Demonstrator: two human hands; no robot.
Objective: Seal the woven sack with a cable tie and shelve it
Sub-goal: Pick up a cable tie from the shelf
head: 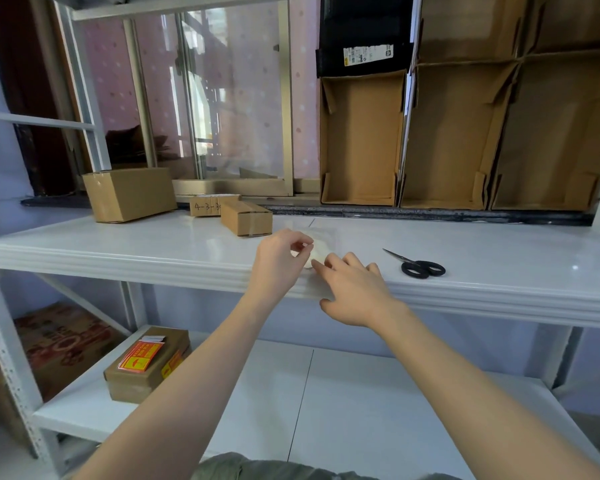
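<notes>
Both hands are reaching onto the white shelf [153,251], meeting over a small pale bundle [321,249] lying near the shelf's front edge. Whether this bundle is the sack cannot be told; it is whitish, partly hidden and seems to be lying on clear plastic. The left hand [279,261] is pinching thumb and forefinger together just left of the bundle, on something too small to make out. The right hand [352,289] is lying with fingers loosely spread, fingertips touching the bundle's near side. Scissors [418,266] are lying closed to the right of the bundle, apart from it. Three cardboard boxes [246,218] are sitting behind and left of the bundle. No cable tie can be made out.
</notes>
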